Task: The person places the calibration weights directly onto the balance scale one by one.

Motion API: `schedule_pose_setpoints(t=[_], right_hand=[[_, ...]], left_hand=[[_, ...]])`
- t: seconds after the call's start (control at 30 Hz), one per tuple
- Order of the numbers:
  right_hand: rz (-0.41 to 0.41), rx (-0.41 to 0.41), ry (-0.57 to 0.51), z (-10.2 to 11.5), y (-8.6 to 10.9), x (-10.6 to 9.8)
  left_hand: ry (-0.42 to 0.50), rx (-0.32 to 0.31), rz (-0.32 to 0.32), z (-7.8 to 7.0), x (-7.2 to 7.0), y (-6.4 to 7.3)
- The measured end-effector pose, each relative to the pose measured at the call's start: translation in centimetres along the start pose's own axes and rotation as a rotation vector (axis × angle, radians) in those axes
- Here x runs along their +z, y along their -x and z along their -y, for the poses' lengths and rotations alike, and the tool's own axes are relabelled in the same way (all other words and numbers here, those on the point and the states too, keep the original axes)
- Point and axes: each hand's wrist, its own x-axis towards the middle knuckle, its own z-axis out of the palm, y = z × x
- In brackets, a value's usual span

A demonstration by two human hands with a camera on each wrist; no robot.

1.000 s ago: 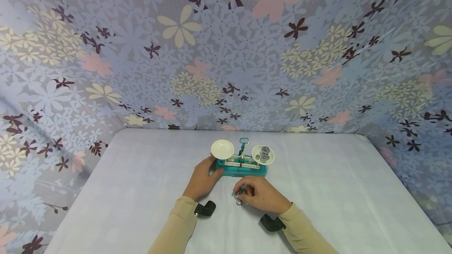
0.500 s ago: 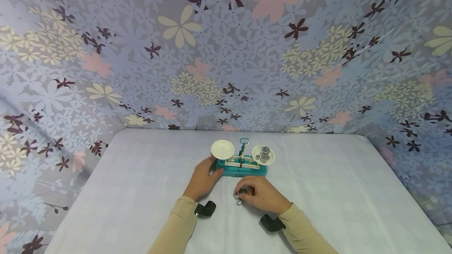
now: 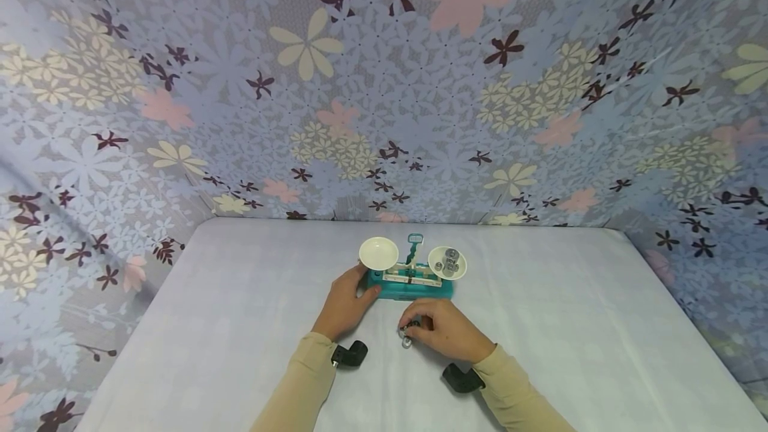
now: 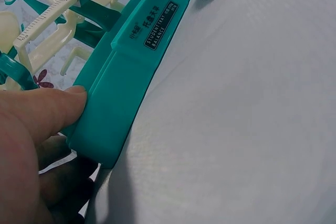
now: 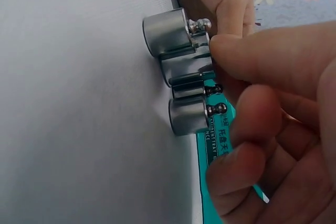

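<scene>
A teal tray balance [image 3: 410,291] stands on the table, with a white left pan [image 3: 379,254] and a right pan [image 3: 435,260] bearing several metal weights [image 3: 451,263]. My left hand [image 3: 345,304] grips the left end of the base [image 4: 118,98], thumb on its upper edge, fingers round the end. In front of the balance, my right hand [image 3: 444,330] pinches at a cluster of knobbed silver weights standing on the table. Its thumb [image 5: 231,48] touches a weight [image 5: 184,66] behind the largest weight [image 5: 167,32]; the index fingertip is hidden. A smaller weight [image 5: 189,116] stands beside them.
The table [image 3: 576,325] has a white cloth. A flowered fabric wall [image 3: 384,85] rises behind it and along both sides. Black wrist cameras [image 3: 351,355] sit on both forearms. The balance's teal pointer stand [image 3: 414,245] rises between the pans.
The fingertips of my right hand have drawn in slightly at the weights. My left hand and the balance have stayed in place.
</scene>
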Motion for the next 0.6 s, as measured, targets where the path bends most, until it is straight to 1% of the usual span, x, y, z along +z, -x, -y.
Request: schedule_pose_setpoints(t=[0.17, 0.4, 0.6], right_hand=[[-0.001, -0.025, 0.009, -0.15, 0.02, 0.05], [0.004, -0.053, 0.008, -0.22, 0.00, -0.02], [-0.004, -0.053, -0.007, -0.14, 0.02, -0.23]], left_hand=[[-0.003, 0.015, -0.005, 0.17, 0.10, 0.00], [0.003, 0.012, -0.006, 0.12, 0.05, -0.04], [0.000, 0.013, -0.005, 0.08, 0.05, -0.04]])
